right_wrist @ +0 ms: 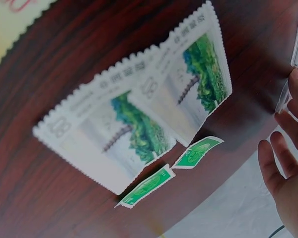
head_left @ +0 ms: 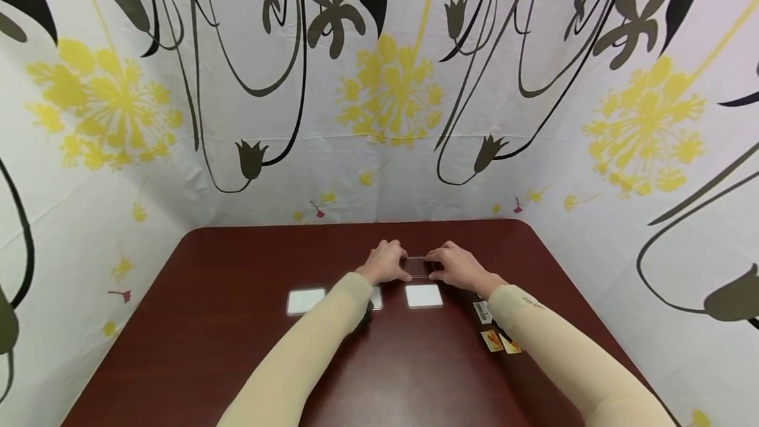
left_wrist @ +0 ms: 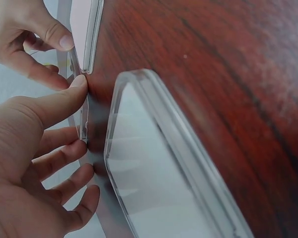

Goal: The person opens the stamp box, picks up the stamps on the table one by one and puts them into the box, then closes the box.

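Between my two hands is a thin clear plastic plate (head_left: 418,267), perhaps a case lid, beyond the row of white-backed clear cases. My left hand (head_left: 385,263) pinches its left end between thumb and fingertips. At the other end my right hand (head_left: 461,267) grips it the same way. Just in front lies one clear case with a white inside (head_left: 423,295). A second such case (left_wrist: 139,163) looms close to the left hand in the left wrist view. In the right wrist view, part of the plate (right_wrist: 284,96) shows at the right hand's fingertips.
Another white case (head_left: 306,301) lies farther left on the red-brown table (head_left: 237,321). Landscape stamps (right_wrist: 114,136) and small green stamps (right_wrist: 146,187) lie near the right wrist. Orange-yellow stamps (head_left: 491,341) lie nearer, by the right forearm. Flower-patterned cloth (head_left: 379,183) surrounds the table.
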